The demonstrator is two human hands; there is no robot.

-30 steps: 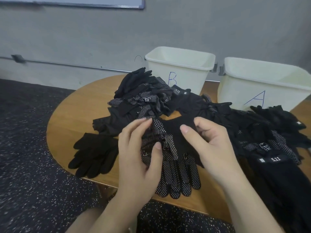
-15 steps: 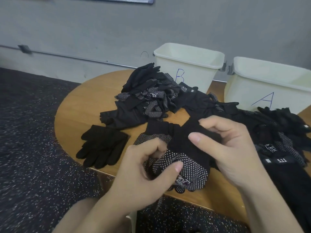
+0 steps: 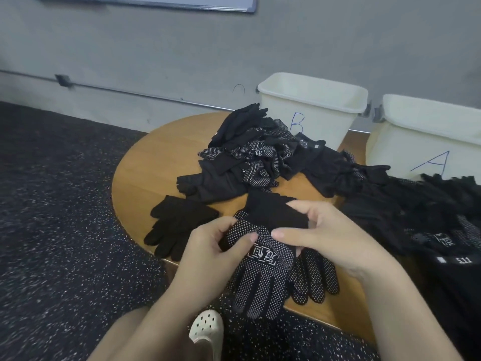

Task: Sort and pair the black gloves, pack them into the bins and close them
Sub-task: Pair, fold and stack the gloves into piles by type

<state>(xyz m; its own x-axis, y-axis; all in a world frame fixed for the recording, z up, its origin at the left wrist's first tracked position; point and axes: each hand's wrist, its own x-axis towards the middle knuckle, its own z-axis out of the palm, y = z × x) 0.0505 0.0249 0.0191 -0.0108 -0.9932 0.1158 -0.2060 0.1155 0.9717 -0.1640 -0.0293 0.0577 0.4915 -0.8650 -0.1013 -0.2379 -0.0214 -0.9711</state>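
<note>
At the left edge of the round wooden table [image 3: 156,162], a plain black glove [image 3: 179,225] lies flat, fingers pointing toward the near left, apart from the rest. Just right of it the left hand [image 3: 208,254] pinches the dotted pair of gloves [image 3: 270,264] between thumb and curled fingers at the cuff end. The pair hangs over the near table edge, its white-dotted fingers pointing down and toward the viewer, a white woven label across the palm. The right hand [image 3: 325,238] grips the black cuff of the same pair, fingers curled over the top and thumb pressed against the dotted cloth. Farther back a heap of gloves [image 3: 250,157] lies in the middle of the table, just in front of the white bin marked B [image 3: 312,108]. To the right more black gloves [image 3: 416,217] spread before the bin marked A [image 3: 429,134]. A pale perforated shoe [image 3: 207,332] shows on the speckled floor below the table.
</note>
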